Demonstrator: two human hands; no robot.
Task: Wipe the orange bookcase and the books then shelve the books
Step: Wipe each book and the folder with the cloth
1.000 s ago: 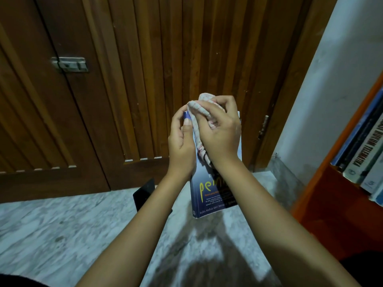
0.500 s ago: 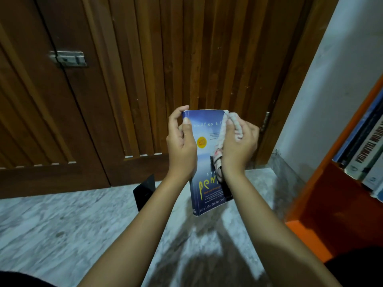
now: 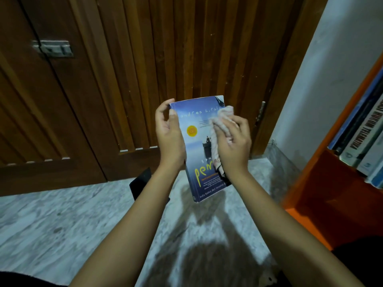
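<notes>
A blue paperback book (image 3: 194, 146) with yellow lettering is held upright in mid-air in front of a wooden door. My left hand (image 3: 169, 134) grips its left edge, thumb on the cover. My right hand (image 3: 233, 141) presses a pale crumpled cloth (image 3: 222, 123) against the right side of the cover, hiding part of the title. The orange bookcase (image 3: 331, 193) stands at the right edge, with several books (image 3: 364, 139) upright on its upper shelf.
A dark wooden slatted door (image 3: 145, 69) with a metal latch (image 3: 52, 48) fills the background. A white wall (image 3: 331, 69) meets it at the right. The floor is grey marble (image 3: 51, 220). A small black object (image 3: 141, 183) lies on the floor behind my left forearm.
My right hand with the cloth has slid from the book's top left corner across to the right side of the cover. More of the cover shows. My left hand keeps its grip.
</notes>
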